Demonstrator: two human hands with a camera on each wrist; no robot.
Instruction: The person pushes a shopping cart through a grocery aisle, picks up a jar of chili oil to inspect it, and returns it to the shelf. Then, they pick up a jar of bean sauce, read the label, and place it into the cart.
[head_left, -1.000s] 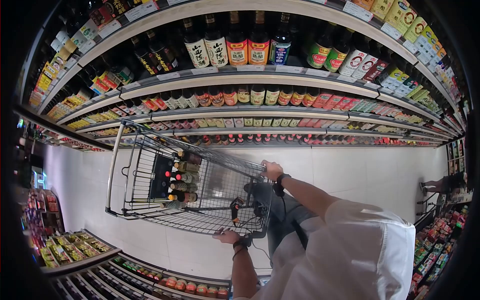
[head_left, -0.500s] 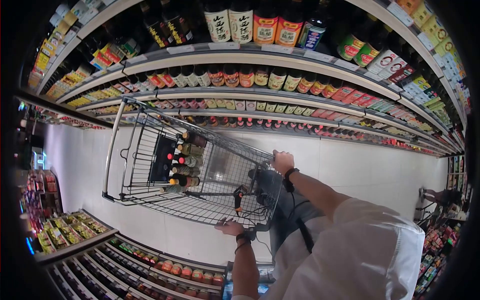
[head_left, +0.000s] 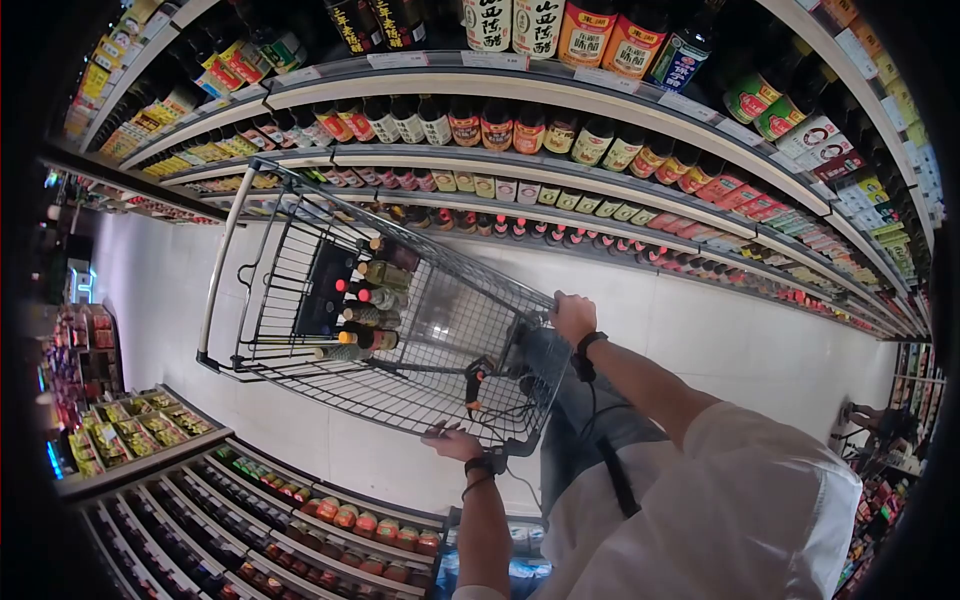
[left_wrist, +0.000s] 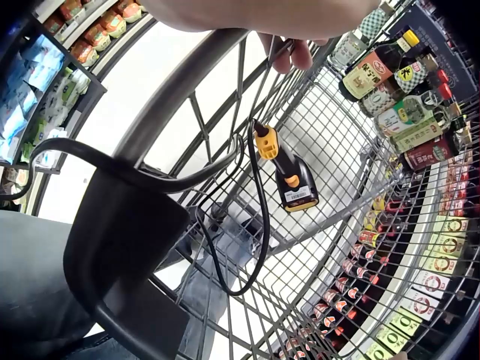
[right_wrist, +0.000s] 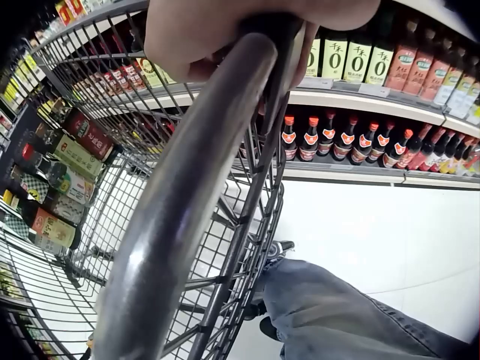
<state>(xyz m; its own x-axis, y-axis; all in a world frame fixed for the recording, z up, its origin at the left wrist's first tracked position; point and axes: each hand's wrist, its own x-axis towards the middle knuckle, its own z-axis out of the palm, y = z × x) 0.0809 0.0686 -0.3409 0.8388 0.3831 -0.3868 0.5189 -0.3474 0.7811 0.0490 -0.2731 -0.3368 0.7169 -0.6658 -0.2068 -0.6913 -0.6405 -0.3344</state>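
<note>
A wire shopping cart (right_wrist: 196, 180) stands before the person, its near rim under both hands. The right hand (head_left: 574, 318) grips the rim's corner beside the tall shelves, fingers wrapped round the bar. At the opposite corner, the left hand (head_left: 457, 443) holds the rim, its fingertips curling past the bar in the left wrist view. Several sauce bottles (left_wrist: 373, 73) lie in a row inside the cart's far end, against a dark panel (left_wrist: 426, 41). Nearer the hands is a black-and-orange handheld device (left_wrist: 294, 178) beside a looped black cable (left_wrist: 264, 217).
Long shelves of bottles (head_left: 590, 38) run close along the cart's right side. Lower shelves with jars (head_left: 365, 524) line the left, by a bin of green packets (head_left: 150, 428). Pale floor (head_left: 660, 290) lies between them. Another person (head_left: 880, 418) stands behind at the right.
The shelf bottles have slid up and to the right in the head view. The cart's far end has swung upward toward the shelves. Both hands keep their places on the rim.
</note>
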